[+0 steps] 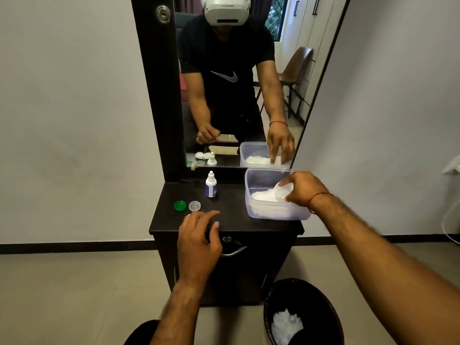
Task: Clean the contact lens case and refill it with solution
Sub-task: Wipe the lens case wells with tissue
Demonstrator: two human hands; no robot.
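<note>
A green cap (180,205) and a clear cap (194,205) lie side by side on the dark dressing table (231,220). Behind them stands a small white solution bottle (211,188). My left hand (199,235) hovers at the table's front edge with its fingers loosely bent. It covers the lens case, which shows only in the mirror (224,95). Whether it holds the case is unclear. My right hand (303,190) reaches into a clear plastic box (254,205) and pinches a white tissue (282,190).
The box with its tissues sits at the table's right end, overhanging the edge a little. A black bin (323,307) with crumpled white tissue stands on the floor at the lower right. The cabinet's metal handle (234,251) sits below the tabletop.
</note>
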